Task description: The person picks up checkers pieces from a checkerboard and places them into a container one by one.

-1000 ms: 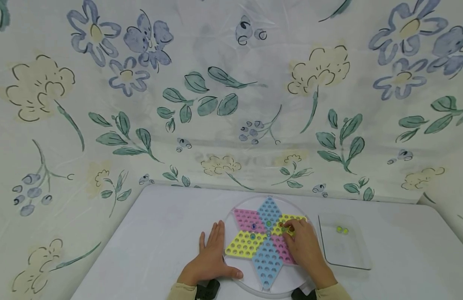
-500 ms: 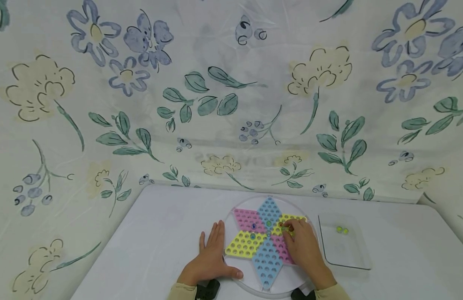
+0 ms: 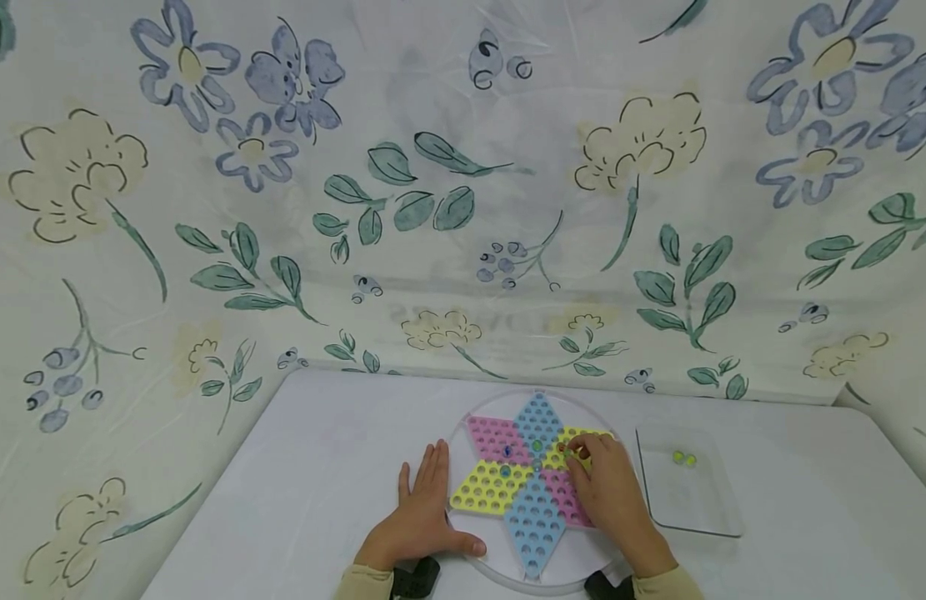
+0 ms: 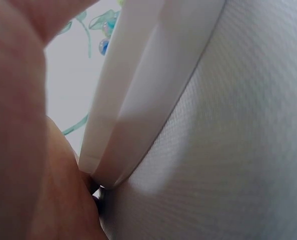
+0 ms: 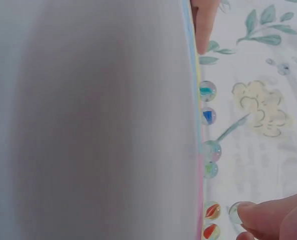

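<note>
Only a few marbles sit at the star board's centre, two wait in the tray at right; the right hand's grip pinches one marble over the yellow point, the left hand lies flat on the table, so most holes appear unfilled.

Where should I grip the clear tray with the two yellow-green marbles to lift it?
Probably by its near rim, coming from the front edge of the table. The tray is shallow and lies flat, so only its thin raised wall offers a hold. The marbles sit toward the far side, and the board and right hand crowd its left edge.
</note>
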The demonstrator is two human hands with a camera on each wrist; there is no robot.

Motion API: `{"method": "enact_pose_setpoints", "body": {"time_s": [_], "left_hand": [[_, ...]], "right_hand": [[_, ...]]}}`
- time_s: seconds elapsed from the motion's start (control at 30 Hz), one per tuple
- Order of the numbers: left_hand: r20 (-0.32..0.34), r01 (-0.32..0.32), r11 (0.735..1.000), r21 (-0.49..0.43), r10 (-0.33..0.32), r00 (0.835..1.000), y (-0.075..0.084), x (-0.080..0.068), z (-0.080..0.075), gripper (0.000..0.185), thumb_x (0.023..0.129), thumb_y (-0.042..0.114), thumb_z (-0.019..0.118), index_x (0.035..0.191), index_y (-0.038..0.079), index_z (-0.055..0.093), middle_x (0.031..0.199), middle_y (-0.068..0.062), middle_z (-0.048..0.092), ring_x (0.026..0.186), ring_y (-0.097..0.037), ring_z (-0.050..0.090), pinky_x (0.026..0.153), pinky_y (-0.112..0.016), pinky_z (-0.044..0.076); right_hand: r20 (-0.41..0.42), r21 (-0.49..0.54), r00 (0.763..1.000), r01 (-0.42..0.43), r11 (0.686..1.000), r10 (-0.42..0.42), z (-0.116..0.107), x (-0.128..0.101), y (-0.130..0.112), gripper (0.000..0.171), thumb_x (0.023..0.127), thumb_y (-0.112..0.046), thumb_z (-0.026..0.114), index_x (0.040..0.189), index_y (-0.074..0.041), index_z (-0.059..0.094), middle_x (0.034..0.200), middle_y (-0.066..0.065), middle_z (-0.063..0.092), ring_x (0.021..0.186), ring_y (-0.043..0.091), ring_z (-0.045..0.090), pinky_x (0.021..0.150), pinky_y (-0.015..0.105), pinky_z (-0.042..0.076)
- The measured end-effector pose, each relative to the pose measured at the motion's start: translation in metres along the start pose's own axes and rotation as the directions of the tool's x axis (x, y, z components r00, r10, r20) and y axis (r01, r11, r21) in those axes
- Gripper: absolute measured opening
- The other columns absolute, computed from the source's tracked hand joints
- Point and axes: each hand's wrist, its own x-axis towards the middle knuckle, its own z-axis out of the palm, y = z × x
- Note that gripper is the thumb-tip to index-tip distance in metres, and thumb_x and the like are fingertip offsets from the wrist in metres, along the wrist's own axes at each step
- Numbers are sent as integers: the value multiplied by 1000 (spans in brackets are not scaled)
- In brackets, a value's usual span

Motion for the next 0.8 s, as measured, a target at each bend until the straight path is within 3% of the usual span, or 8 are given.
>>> {"method": "enact_pose_setpoints", "body": {"time_s": [0.8], "left_hand": [[-2,-3,1000,-5,3,1000,1,-1,-1,146,65,59,88,156,-10,-2,165,-26,-3,153,-40,-7,113,-65,-13]], "right_hand": [[-17,28,1000,-5,1000,6,-13,-2,-7,17,95,-11,69,109,-3,69,95,6,59,89,22,53,77,40,48]]}}
